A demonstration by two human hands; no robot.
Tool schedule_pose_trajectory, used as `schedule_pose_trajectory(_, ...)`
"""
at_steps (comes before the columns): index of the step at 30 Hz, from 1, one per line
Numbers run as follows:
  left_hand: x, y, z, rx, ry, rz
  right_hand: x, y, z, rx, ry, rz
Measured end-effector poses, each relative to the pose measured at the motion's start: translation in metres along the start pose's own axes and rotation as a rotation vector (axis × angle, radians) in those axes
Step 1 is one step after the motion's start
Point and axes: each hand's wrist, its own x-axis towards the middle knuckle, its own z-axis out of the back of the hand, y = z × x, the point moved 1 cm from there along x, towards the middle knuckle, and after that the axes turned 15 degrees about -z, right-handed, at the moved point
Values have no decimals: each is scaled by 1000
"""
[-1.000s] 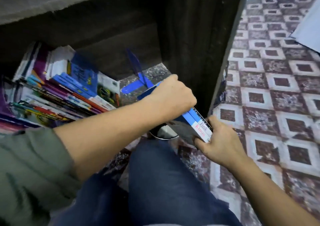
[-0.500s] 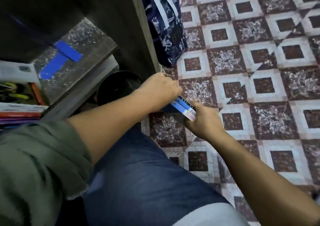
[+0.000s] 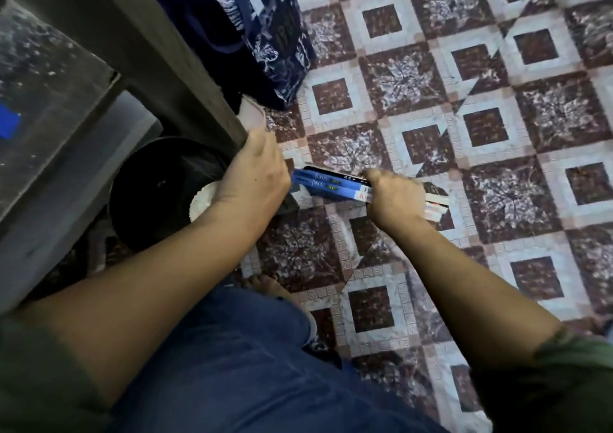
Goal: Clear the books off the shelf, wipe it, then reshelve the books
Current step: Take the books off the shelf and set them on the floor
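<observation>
A small stack of blue-spined books (image 3: 331,188) lies flat, low over the patterned tile floor (image 3: 497,127); whether it touches the tiles I cannot tell. My left hand (image 3: 255,170) holds the stack's left end, its fingers curled down out of sight. My right hand (image 3: 394,197) grips the right end, where white page edges stick out. The dark shelf unit (image 3: 159,68) stands at the left, with its speckled shelf board (image 3: 49,78) bare in the part that shows. The other books are out of view.
A dark blue patterned bag (image 3: 265,34) leans against the shelf's side panel. A black round bin (image 3: 159,194) sits under the shelf front. Blue tape (image 3: 6,121) marks the shelf board. My knee in jeans (image 3: 248,349) fills the lower middle.
The stack has come out of the shelf opening and down toward the floor on the right. My hands have spread to its two ends. The view swung right, away from the shelved books.
</observation>
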Motion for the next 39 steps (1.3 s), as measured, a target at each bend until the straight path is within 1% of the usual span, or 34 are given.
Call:
schedule_pose_trajectory(2, 6, -2, -9, 78, -52, 5, 20, 1, -8, 28, -54, -53)
schedule_pose_trajectory(5, 19, -9, -25, 43, -1, 6, 52, 3, -26, 73, -129, -102)
schedule_pose_trajectory(8, 26, -14, -35, 32, -6, -14, 77, 4, -51, 58, -117, -121)
schedule_pose_trajectory(11, 27, -18, -44, 85, -110, 12, 87, 4, -81, -22, -12, -92)
schedule_pose_trajectory(16, 30, -21, -53, 101, -198, 57, 74, 1, -132, -127, 306, -48)
schedule_pose_trajectory(17, 31, -22, -54, 98, -211, 66, 70, 0, -138, -133, 343, -49)
schedule_pose_trajectory(20, 33, -24, -55, 99, -215, 66, 65, -2, -147, -95, 377, -55)
schedule_pose_trajectory(22, 33, -21, -53, 79, -194, 50, 68, -4, -143, -70, 426, -40)
schedule_pose_trajectory(24, 32, -19, -52, 66, -178, 10, 72, -6, -129, -62, 530, -28)
schedule_pose_trajectory(25, 30, -19, -53, 78, -195, -19, 72, -5, -120, -64, 566, -21)
schedule_pose_trajectory(26, 28, -19, -53, 93, -238, -54, 69, -3, -109, -62, 574, -18)
schedule_pose_trajectory(28, 18, -13, -49, 40, -386, -140, 56, 6, -80, -38, 513, -20)
schedule_pose_trajectory(30, -4, -4, -41, -100, -554, -243, 34, 21, -47, -12, 446, -1)
schedule_pose_trajectory(31, -20, 1, -38, -182, -600, -265, 20, 30, -29, 0, 439, 25)
schedule_pose_trajectory(32, -37, 6, -38, -262, -605, -247, 6, 40, -13, 16, 440, 60)
schedule_pose_trajectory(34, -78, 17, -43, -432, -518, -85, -25, 63, 21, 50, 415, 163)
schedule_pose_trajectory(37, -151, 33, -65, -663, -271, 300, -68, 103, 74, 81, 310, 351)
schedule_pose_trajectory(39, -204, 43, -74, -735, -265, 537, -93, 133, 107, 92, 248, 477)
